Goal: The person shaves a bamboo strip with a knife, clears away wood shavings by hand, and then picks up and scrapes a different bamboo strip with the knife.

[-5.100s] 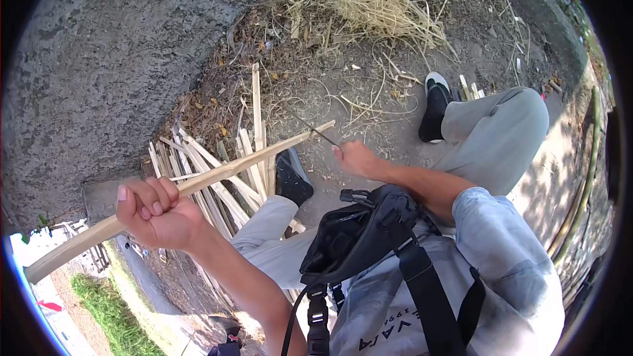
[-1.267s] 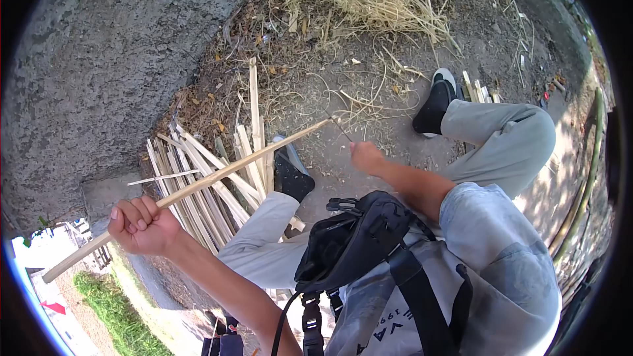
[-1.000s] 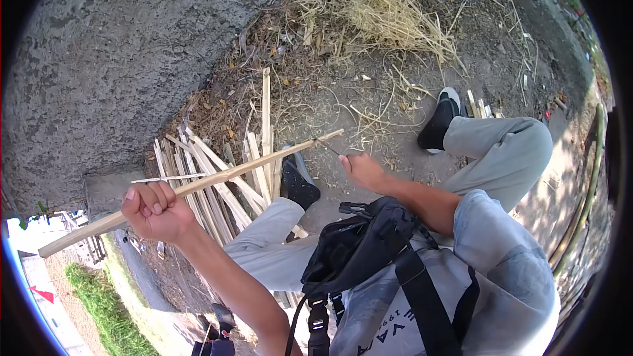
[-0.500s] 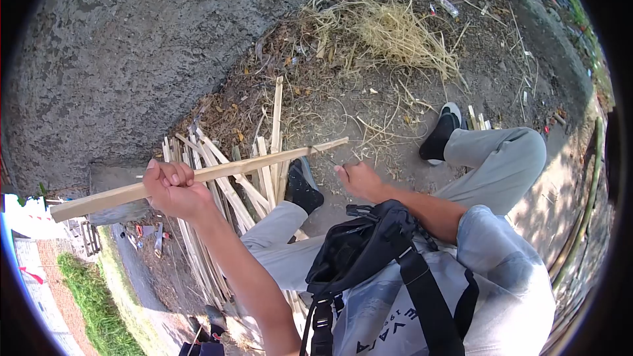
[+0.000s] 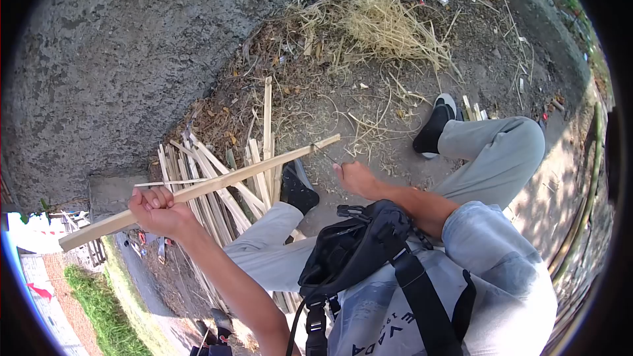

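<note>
In my left hand (image 5: pixel 158 211) I hold a long pale bamboo strip (image 5: pixel 247 171), fingers wrapped around it near its thick end. The strip slants across my view above my legs, its far end tapering toward my right hand (image 5: pixel 359 179). That hand is closed on what looks like a small knife (image 5: pixel 324 153). Its thin dark blade points at the strip and seems to meet its edge close to the far end. The handle is hidden in my fist. Beneath the strip lies a pile of split bamboo strips (image 5: pixel 211 211), beside my shoe (image 5: pixel 298 188).
A heap of fine shavings (image 5: pixel 389 29) sits on the dirt ahead. A rough concrete slab (image 5: pixel 145 46) rises at left. Long poles (image 5: pixel 583 217) lie at far right. A black bag (image 5: pixel 356 250) hangs at my front. Part of another person (image 5: pixel 214 329) shows at the bottom.
The strip has tilted more, its thick end lower in view, with my left hand shifted slightly left and down. My right hand has stayed nearly in place; the view has shifted a little.
</note>
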Tool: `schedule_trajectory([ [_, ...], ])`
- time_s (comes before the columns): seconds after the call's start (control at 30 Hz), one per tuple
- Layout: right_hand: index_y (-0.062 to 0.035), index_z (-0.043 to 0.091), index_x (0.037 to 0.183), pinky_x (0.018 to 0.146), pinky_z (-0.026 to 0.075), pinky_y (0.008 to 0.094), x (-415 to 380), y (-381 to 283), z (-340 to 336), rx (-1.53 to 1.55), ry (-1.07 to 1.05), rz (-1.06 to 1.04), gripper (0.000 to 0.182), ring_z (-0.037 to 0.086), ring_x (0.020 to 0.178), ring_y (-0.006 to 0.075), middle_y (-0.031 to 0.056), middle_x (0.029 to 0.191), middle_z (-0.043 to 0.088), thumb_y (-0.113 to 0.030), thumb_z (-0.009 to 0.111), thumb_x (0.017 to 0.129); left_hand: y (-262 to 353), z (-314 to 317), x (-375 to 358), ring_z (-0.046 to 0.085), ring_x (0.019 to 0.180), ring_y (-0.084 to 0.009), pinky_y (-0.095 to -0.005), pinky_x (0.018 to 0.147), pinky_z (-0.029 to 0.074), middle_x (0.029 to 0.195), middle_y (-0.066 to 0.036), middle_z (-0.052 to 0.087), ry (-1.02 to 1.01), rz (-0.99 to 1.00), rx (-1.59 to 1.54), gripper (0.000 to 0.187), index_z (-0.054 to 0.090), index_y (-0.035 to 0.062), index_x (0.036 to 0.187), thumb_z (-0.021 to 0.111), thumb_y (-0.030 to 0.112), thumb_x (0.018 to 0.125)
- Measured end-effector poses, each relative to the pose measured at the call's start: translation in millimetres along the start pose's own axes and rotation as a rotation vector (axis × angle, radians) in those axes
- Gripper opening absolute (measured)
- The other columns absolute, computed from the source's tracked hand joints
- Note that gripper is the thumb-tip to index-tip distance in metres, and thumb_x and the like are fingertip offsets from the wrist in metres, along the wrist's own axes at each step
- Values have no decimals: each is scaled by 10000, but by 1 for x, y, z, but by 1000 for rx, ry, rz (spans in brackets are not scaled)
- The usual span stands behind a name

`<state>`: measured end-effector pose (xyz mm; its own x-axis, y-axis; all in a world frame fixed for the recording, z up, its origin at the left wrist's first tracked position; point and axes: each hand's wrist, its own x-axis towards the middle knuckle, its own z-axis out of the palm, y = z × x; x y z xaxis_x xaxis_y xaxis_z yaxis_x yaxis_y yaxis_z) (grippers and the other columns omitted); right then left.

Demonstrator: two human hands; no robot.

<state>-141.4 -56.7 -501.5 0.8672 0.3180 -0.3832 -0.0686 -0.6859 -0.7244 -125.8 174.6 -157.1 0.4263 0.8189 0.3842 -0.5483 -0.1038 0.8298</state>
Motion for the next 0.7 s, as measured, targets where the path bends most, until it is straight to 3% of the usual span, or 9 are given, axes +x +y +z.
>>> schedule_trajectory([
  [0.2,18,626,919,732,514,560,-10,-50,-15,153,29,-239,521,633,744,482,280,740,637,-418,353,1001,2,4,-13,171,404,-74,-250,397,136,482,39,266,-81,-4,-6,424,266,178,557,539,136,878],
  [0.4,8,630,881,689,514,566,1,-39,-6,66,38,-246,527,631,695,479,274,693,626,-421,349,1005,-6,-16,12,171,409,-77,-251,397,143,489,41,263,29,5,34,375,287,168,583,535,128,861],
  [0.5,1,630,851,670,511,563,-14,-54,-15,140,11,-228,517,624,667,480,268,677,621,-420,370,1000,-5,-27,14,164,401,-69,-253,388,135,477,38,275,29,-3,8,408,286,182,564,550,123,869],
  [0.6,-4,629,830,635,507,562,-27,-80,-29,171,13,-400,512,617,645,478,263,656,613,-424,387,996,-1,-26,4,167,403,-69,-252,386,133,476,36,274,-13,-9,-27,403,289,178,566,544,120,874],
  [0.7,-9,627,815,603,501,561,-23,-71,-6,175,118,-367,502,612,627,474,257,629,601,-422,404,992,2,-12,-8,175,406,-69,-248,388,133,478,32,277,-20,10,1,405,288,176,565,537,119,879],
])
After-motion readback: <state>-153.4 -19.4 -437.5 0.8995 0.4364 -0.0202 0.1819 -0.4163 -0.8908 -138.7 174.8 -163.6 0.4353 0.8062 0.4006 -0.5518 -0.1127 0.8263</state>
